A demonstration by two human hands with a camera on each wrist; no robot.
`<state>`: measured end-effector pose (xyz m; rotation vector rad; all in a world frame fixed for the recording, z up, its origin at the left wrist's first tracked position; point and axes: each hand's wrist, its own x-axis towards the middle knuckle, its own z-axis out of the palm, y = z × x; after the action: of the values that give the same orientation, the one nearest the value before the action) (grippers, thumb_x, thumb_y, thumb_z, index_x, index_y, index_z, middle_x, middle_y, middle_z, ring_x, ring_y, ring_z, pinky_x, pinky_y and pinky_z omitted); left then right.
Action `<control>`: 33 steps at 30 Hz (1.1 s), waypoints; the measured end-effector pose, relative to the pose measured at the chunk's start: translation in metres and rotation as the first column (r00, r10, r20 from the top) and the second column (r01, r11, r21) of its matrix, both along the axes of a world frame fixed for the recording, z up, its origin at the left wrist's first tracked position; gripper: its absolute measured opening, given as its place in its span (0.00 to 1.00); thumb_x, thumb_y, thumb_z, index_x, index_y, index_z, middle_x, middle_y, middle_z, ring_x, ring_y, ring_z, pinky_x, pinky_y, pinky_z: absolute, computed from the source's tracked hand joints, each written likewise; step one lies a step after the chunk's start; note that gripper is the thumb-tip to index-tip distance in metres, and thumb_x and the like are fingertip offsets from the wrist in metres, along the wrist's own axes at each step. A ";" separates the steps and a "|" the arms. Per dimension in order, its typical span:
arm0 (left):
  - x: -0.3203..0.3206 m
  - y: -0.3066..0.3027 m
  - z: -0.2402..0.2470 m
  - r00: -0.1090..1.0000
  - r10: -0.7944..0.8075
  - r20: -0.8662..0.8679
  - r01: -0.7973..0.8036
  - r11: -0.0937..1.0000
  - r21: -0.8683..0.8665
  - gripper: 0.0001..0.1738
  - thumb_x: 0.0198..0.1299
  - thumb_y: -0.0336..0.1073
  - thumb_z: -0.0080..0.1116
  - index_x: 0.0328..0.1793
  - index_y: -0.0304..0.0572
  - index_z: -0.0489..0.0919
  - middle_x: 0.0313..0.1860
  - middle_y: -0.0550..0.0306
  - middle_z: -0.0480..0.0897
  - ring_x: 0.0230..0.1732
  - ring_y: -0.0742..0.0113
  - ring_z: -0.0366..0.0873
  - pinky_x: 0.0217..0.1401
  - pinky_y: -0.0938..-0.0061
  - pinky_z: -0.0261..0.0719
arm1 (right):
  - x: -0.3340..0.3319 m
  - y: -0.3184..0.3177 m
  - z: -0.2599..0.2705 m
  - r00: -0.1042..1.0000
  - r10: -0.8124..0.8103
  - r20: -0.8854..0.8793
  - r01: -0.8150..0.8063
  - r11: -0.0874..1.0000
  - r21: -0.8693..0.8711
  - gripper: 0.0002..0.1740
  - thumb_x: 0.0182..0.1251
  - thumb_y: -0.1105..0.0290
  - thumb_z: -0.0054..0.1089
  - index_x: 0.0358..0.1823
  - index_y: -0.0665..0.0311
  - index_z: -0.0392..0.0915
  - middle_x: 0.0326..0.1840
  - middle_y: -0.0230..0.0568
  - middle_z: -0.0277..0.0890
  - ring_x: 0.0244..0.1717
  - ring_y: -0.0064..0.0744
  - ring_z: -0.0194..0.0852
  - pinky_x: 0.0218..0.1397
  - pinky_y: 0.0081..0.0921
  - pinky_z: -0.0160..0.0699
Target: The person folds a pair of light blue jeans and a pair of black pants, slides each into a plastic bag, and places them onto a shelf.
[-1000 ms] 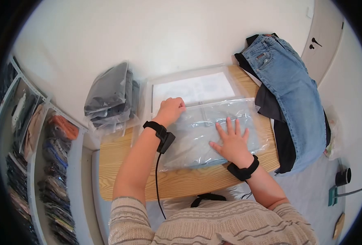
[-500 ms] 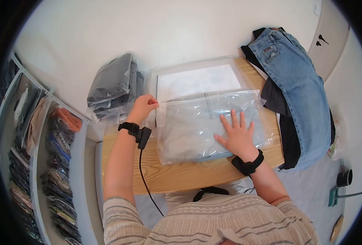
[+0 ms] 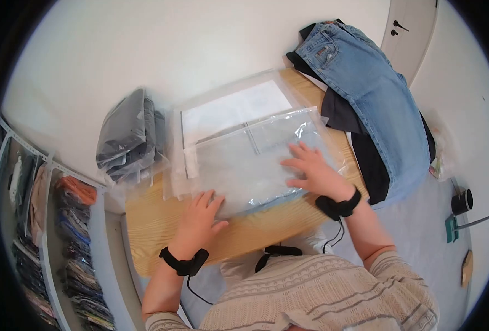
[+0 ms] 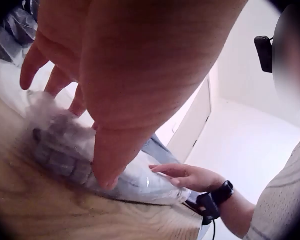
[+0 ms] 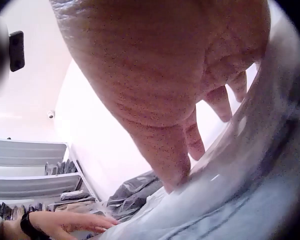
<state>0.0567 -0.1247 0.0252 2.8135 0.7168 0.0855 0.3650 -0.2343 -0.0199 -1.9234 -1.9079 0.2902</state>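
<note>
A clear plastic zip bag (image 3: 239, 176) with a folded light blue garment inside lies on the wooden table (image 3: 150, 243). My left hand (image 3: 197, 223) is at the bag's front left corner, fingers spread and fingertips at the plastic. On the bag's right part, my right hand (image 3: 317, 175) has its fingers spread, the fingertips touching the film in the right wrist view. Nothing is gripped by either hand. Behind and partly under the filled bag lies a flat clear bag (image 3: 176, 118) showing a white panel (image 3: 236, 107).
Several bagged dark grey garments (image 3: 124, 132) are stacked at the table's back left. Blue jeans (image 3: 360, 88) lie over black and grey clothes (image 3: 374, 171) along the right edge. Shelves (image 3: 46, 220) packed with bagged clothes stand at the left.
My left hand has gone from the bag's top edge, out past its top left corner, then down to the front left corner, its fingers now spread. My right hand stays on the bag.
</note>
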 end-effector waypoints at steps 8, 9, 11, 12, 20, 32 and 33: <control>-0.006 0.014 -0.043 0.981 0.133 0.141 -0.086 0.950 -0.299 0.47 0.39 0.25 0.68 0.70 0.46 0.61 0.74 0.45 0.52 0.71 0.44 0.54 0.70 0.63 0.60 | 0.046 -0.064 0.010 0.969 -0.034 -0.247 0.031 0.999 -0.016 0.41 0.44 0.77 0.69 0.64 0.51 0.64 0.73 0.46 0.51 0.71 0.50 0.51 0.69 0.37 0.58; -0.004 0.016 -0.045 0.980 0.137 0.143 -0.089 0.950 -0.299 0.47 0.39 0.25 0.68 0.70 0.46 0.61 0.74 0.45 0.52 0.71 0.44 0.54 0.70 0.63 0.60 | 0.045 -0.063 0.008 0.951 -0.057 -0.304 0.058 0.998 -0.005 0.41 0.43 0.80 0.67 0.64 0.52 0.64 0.73 0.46 0.52 0.70 0.48 0.54 0.66 0.30 0.62; 0.001 0.019 -0.049 0.957 0.149 0.248 -0.082 0.962 -0.260 0.43 0.41 0.25 0.66 0.69 0.47 0.63 0.70 0.44 0.57 0.66 0.43 0.60 0.67 0.64 0.64 | 0.043 -0.060 0.002 0.931 -0.070 -0.357 0.081 0.997 0.015 0.42 0.42 0.84 0.65 0.64 0.54 0.64 0.72 0.46 0.52 0.68 0.46 0.57 0.63 0.24 0.67; 0.001 0.020 -0.049 0.956 0.150 0.251 -0.085 0.964 -0.253 0.43 0.41 0.25 0.66 0.69 0.47 0.63 0.70 0.44 0.57 0.66 0.43 0.60 0.67 0.64 0.64 | 0.042 -0.058 -0.005 0.925 -0.082 -0.372 0.114 0.991 0.065 0.41 0.43 0.84 0.63 0.63 0.55 0.64 0.71 0.47 0.54 0.68 0.45 0.58 0.60 0.25 0.70; 0.005 0.042 -0.033 0.669 0.366 0.647 -0.072 0.898 -0.434 0.36 0.44 0.23 0.63 0.64 0.42 0.68 0.58 0.58 0.73 0.58 0.63 0.71 0.62 0.71 0.68 | 0.060 -0.055 0.010 0.397 -0.092 -0.913 0.140 0.989 -0.038 0.35 0.49 0.83 0.56 0.64 0.65 0.63 0.65 0.39 0.63 0.62 0.31 0.64 0.57 0.22 0.69; 0.029 0.063 -0.031 0.647 0.197 0.737 -0.004 0.967 -0.255 0.32 0.41 0.23 0.65 0.58 0.44 0.71 0.53 0.55 0.74 0.60 0.61 0.68 0.61 0.71 0.68 | 0.088 -0.007 0.013 0.778 0.001 -0.628 0.184 0.956 0.229 0.23 0.47 0.81 0.60 0.49 0.68 0.75 0.53 0.42 0.71 0.57 0.35 0.68 0.62 0.24 0.63; 0.030 0.066 -0.028 0.682 0.152 0.715 -0.065 0.987 -0.147 0.29 0.41 0.21 0.63 0.54 0.43 0.73 0.51 0.52 0.74 0.59 0.58 0.70 0.60 0.72 0.68 | 0.084 -0.005 0.019 0.847 0.009 -0.531 0.190 0.929 0.318 0.21 0.48 0.81 0.59 0.48 0.68 0.75 0.54 0.43 0.71 0.57 0.34 0.68 0.62 0.24 0.63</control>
<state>0.0871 -0.0587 -0.0029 2.3020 0.6418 1.0839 0.4493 -0.2393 -0.0012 -1.4875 -1.3850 0.3643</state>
